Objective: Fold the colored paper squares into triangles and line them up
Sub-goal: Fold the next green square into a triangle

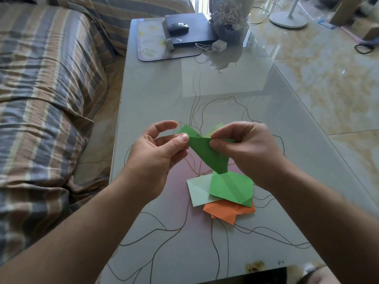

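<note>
I hold a dark green paper square (pixel 207 153) in the air above the glass table (pixel 164 99). My left hand (pixel 158 158) pinches its upper left edge between thumb and fingers. My right hand (pixel 250 148) pinches the upper right edge. The sheet hangs bent, its lower tip pointing down. Under it on the table lies a small pile: a creased green sheet (pixel 229 188) on top, a pale green sheet (pixel 198 192) to its left, and orange paper (pixel 227 212) at the bottom. A light green corner (pixel 218 126) shows behind my right fingers.
At the far end of the table are a mat (pixel 151 44), a dark box (pixel 194 29) with a mouse (pixel 178 27) on it, a white charger (pixel 219 45) and a wrapped bouquet (pixel 229 17). A striped sofa (pixel 45 78) runs along the left. A fan base (pixel 288 19) stands on the floor.
</note>
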{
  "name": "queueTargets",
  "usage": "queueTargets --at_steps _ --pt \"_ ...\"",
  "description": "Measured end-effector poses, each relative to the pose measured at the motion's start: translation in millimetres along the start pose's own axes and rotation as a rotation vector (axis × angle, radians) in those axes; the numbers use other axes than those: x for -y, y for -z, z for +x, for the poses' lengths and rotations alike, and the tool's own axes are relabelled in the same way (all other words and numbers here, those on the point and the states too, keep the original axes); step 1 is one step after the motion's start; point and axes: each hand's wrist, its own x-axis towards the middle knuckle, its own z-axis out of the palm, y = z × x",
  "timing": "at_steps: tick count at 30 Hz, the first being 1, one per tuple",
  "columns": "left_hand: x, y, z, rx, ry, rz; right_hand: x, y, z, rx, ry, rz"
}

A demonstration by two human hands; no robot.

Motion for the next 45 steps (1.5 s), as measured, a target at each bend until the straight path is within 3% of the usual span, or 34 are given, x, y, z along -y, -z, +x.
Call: queueTargets --at_steps 8,21,30,45 --pt "5.1 -6.4 -6.2 0.054 -0.045 0.133 -1.1 -2.7 -1.3 0.024 -0.01 0.033" --pt "3.0 -5.2 -5.5 -0.021 -0.054 0.182 -3.0 -3.8 -1.0 0.021 0.012 -0.01" --pt "5.4 -3.9 -7.2 0.044 -0.032 0.293 -4.3 -1.8 -1.9 0.151 0.013 -0.061" --pt "14.8 -10.8 -7.5 0.045 0.014 0.136 -0.5 -5.3 -1.6 0.081 -0.082 0.097"
